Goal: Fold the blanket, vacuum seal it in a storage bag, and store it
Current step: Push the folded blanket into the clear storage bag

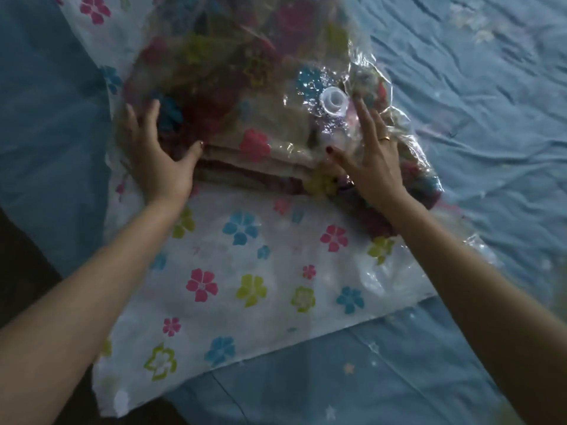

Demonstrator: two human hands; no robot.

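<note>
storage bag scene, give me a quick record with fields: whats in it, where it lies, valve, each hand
bag: clear flower-printed storage bag lying on a blue bedsheet
contents: folded blanket inside, near end of bag flat
valve: round plastic valve on top, right side
left hand: left hand open, fingers spread on the bag
right hand: right hand open, fingers beside the valve, ring worn

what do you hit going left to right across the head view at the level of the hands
blue bedsheet → left hand on the storage bag → folded blanket inside it → white valve → right hand → bedsheet once more
</note>
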